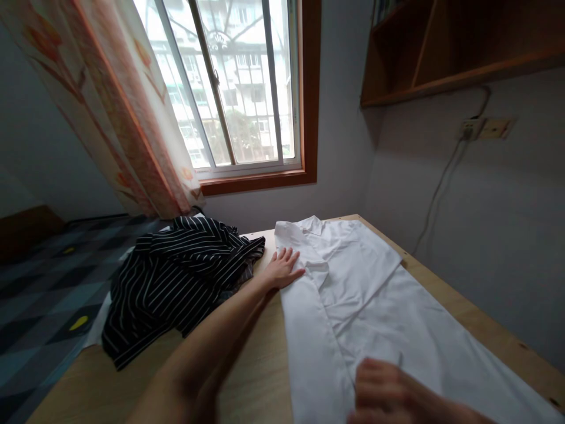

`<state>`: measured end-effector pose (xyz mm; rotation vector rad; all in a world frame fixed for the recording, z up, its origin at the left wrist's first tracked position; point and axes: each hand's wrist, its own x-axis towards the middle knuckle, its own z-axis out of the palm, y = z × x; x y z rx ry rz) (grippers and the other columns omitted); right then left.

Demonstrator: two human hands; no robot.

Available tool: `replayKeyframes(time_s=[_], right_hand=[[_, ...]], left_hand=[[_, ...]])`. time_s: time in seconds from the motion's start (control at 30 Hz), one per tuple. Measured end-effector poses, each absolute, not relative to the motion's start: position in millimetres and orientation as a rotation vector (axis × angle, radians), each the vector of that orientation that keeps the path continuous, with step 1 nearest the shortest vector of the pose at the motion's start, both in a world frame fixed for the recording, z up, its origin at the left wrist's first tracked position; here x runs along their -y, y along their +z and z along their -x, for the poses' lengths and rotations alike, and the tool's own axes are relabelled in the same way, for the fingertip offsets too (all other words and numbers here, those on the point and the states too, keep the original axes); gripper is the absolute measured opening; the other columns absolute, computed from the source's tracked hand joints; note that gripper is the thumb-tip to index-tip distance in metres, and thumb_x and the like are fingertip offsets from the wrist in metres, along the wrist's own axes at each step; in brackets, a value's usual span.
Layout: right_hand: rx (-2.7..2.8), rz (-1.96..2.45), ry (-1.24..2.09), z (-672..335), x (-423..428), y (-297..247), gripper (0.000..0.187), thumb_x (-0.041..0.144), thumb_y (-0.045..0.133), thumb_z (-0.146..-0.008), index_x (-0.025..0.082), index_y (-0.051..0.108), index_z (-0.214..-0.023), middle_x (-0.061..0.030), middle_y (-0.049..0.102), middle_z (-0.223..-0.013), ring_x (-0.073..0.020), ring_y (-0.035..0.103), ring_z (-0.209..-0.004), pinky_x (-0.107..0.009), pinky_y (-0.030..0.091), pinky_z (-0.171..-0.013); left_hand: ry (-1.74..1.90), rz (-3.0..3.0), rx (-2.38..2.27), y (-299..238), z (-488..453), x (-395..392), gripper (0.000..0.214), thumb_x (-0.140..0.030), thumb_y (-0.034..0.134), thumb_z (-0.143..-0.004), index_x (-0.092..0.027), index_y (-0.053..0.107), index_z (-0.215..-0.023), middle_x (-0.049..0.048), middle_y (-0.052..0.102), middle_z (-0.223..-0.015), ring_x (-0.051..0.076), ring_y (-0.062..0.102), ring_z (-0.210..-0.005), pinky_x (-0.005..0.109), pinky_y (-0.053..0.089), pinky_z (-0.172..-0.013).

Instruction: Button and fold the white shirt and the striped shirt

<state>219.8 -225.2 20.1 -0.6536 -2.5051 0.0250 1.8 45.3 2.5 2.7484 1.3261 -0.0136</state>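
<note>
- Two bare hands work over a white shirt (366, 300), which lies spread on a wooden table (267, 353) from the centre to the lower right of the frame.
- Left hand (285, 269), mid-frame: palm down, fingers spread apart, resting on the shirt's left edge below the collar (312, 225).
- Right hand (384, 386), bottom right: fingers curled together over the lower shirt; blur hides whether cloth is pinched, so I cannot tell.
- The step looks like flattening the long strip (306, 330) along the shirt's left side. Press lightly with the left palm as an anchor, keeping that edge straight.
- Draw slack away from the anchor with the right hand; thin cloth would probably bunch if both hands pushed inward.
- Diagonal creases show right of the strip; ease these outward before pressing harder.
- Keep the left forearm clear of the striped garment (180, 277), heaped at centre left, since a brush could drag it.
</note>
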Motion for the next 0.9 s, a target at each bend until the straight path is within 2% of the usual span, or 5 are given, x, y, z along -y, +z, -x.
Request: replayKeyframes(time_s=[0.2,0.43,0.7,0.8,0.9], right_hand=[[2.101,1.083,-0.092,-236,32,59,0.023,0.024,0.061,-0.086,0.021,0.065,-0.109,-0.0105,0.066,-0.105,-0.0241,0.06,-0.099,-0.041,0.049,-0.088],[2.059,1.632,-0.044,-214,-130,16,0.05,0.017,0.067,-0.078,0.021,0.059,-0.127,-0.0103,0.055,-0.137,-0.0263,0.047,-0.126,-0.044,0.039,-0.104],[2.112,1.461,-0.062,-197,-169,-12,0.039,0.011,0.047,-0.09,0.022,0.063,-0.124,-0.0077,0.055,-0.139,-0.0243,0.043,-0.132,-0.045,0.032,-0.108],[1.988,1.397,0.119,-193,-180,-10,0.026,0.015,0.054,-0.087,0.022,0.073,-0.103,-0.0053,0.066,-0.125,-0.0218,0.049,-0.127,-0.038,0.034,-0.106],[1.761,1.487,0.269,-187,-193,-7,0.02,0.026,0.056,-0.087,0.019,0.074,-0.087,-0.0068,0.074,-0.1,-0.0213,0.064,-0.101,-0.029,0.046,-0.086]], left_hand=[[0.192,-2.768,-1.387,11,-2,-60,0.071,-0.064,0.029,-0.093,-0.019,0.034,-0.148,0.014,0.03,-0.155,0.033,0.024,-0.144,0.05,0.016,-0.116],[0.423,-2.669,-1.574,11,-7,-108,0.075,-0.058,0.034,-0.094,-0.013,0.023,-0.152,0.0169,0.015,-0.16,0.031,0.011,-0.148,0.048,0.013,-0.118],[0.363,-2.591,-1.555,-3,-7,-116,0.08,-0.06,0.032,-0.093,-0.014,0.011,-0.155,0.0171,0.007,-0.161,0.032,0.011,-0.147,0.046,0.016,-0.117],[0.355,-2.592,-1.57,-4,-8,-114,0.082,-0.062,0.033,-0.092,-0.014,0.011,-0.155,0.0169,0.004,-0.161,0.033,0.008,-0.147,0.048,0.016,-0.117],[0.271,-2.617,-1.536,-3,-8,-114,0.078,-0.065,0.032,-0.091,-0.019,0.02,-0.153,0.0145,0.007,-0.161,0.035,0.008,-0.147,0.053,0.015,-0.116]])
